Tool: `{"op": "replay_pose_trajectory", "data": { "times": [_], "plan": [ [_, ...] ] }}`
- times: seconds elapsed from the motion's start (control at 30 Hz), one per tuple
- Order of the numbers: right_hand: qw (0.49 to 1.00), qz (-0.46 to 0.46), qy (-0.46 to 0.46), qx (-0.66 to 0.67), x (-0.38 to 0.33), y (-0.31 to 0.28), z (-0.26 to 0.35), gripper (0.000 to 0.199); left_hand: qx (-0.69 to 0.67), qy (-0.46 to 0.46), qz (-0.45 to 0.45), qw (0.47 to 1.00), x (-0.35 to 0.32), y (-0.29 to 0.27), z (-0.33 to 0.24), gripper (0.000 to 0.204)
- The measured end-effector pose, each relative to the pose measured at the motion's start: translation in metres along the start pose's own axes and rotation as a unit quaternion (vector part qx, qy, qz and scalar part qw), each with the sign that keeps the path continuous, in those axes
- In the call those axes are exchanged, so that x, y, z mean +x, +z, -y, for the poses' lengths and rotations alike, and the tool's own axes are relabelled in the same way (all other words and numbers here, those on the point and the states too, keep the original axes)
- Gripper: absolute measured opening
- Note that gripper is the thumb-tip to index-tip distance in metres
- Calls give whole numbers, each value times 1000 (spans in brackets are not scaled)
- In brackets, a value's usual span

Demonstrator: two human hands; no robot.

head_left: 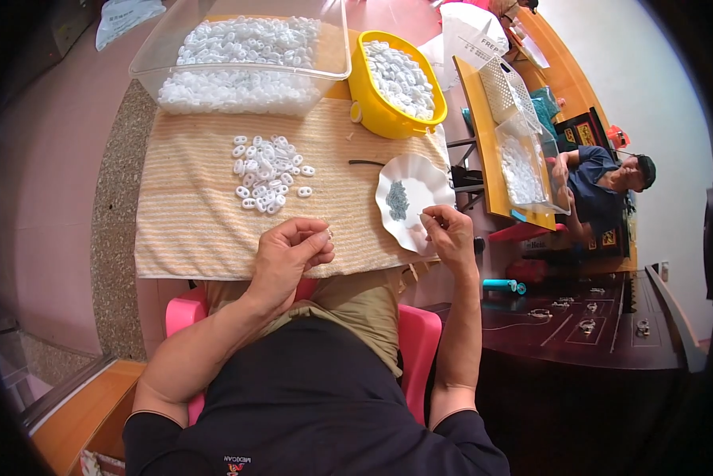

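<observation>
mid-assembly — left hand [289, 252] fingers pinched shut on small white plastic ring, right hand [450, 230] pinching tiny grey piece over white scalloped dish [420, 181]. next — probably bring both together, align carefully.

Soft, even daylight around my hands [293, 250]; faint shadows beneath them, sharp focus nearby, edges beyond bending into black vignette.
</observation>
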State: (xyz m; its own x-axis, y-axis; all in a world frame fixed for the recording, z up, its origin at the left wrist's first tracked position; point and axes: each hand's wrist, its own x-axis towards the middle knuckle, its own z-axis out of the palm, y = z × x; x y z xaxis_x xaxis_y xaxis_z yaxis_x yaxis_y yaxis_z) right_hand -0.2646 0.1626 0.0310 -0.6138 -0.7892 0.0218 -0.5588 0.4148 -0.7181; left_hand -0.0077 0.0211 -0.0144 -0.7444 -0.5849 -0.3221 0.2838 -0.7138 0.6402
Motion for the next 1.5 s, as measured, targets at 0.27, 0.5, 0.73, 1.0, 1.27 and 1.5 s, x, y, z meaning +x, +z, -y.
{"op": "replay_pose_trajectory", "data": {
  "times": [0.27,0.5,0.73,1.0,1.27,1.5],
  "plan": [
    [984,22,14,176,-10,10,20,9,23,-30,15,999,-3,4,-2,13],
    [955,110,-1,276,-22,37,56,7,46,-42,65,996,-5,9,-2,18],
    [948,180,-34,259,-25,55,75,7,54,-59,96,992,-8,13,-8,23],
    [940,215,-48,259,-29,62,81,7,52,-53,108,991,-8,9,-7,22],
    [953,188,-57,231,-30,70,78,5,84,-24,106,990,-6,9,-7,19],
    [966,154,-78,190,-33,81,72,6,96,-3,80,992,-6,8,-5,19]
  ]
}}
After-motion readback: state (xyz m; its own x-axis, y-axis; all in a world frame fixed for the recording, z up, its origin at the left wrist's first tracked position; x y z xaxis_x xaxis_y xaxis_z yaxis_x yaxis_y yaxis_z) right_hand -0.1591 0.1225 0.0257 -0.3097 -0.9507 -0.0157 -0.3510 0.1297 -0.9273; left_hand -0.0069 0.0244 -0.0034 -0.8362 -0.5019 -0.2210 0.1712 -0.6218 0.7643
